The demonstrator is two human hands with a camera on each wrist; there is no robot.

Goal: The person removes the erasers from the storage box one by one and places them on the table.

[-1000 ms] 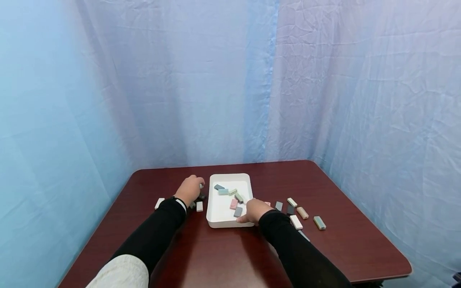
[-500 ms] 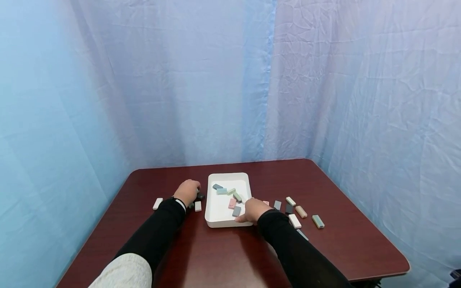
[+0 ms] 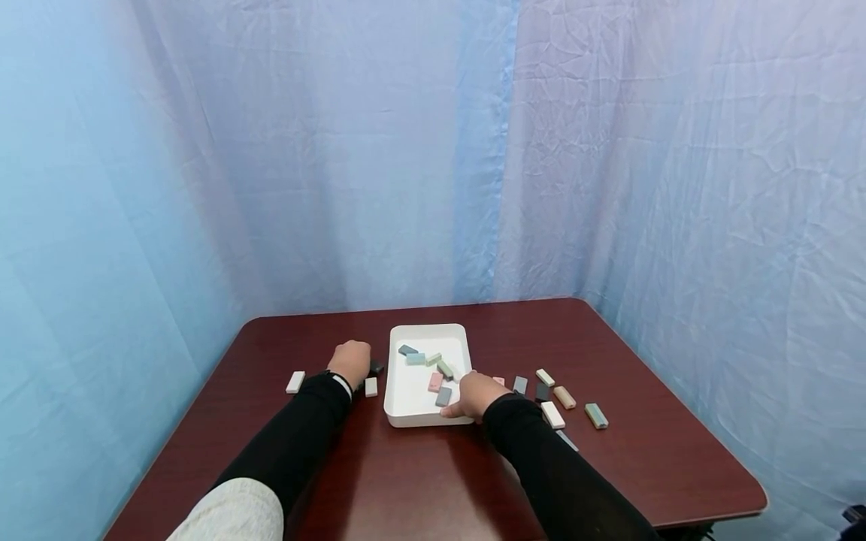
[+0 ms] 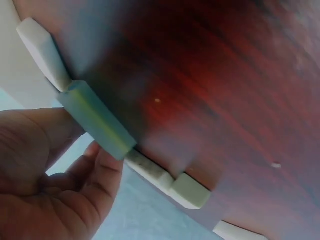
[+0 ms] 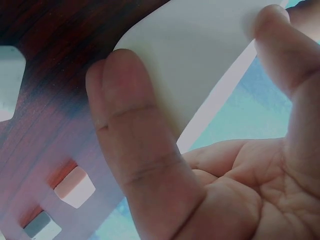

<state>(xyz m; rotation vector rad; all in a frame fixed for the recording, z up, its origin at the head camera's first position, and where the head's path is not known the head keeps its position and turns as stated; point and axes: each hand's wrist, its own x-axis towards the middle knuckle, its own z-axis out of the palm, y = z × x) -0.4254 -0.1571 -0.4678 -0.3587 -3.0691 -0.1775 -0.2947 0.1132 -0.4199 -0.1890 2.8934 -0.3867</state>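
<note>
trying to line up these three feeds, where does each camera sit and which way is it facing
Head: worn on the head, looking forward and down at the table and white tray; both black sleeves and hands show.
Left wrist: by the left hand, looking at a green block on the tabletop; fingers show.
Right wrist: under the right hand, facing the tray's corner; finger and thumb in a grip.
Shared: head and right wrist both show the tray.

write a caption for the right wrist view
Right hand grips the white tray corner on the wood table, blocks beside it.
</note>
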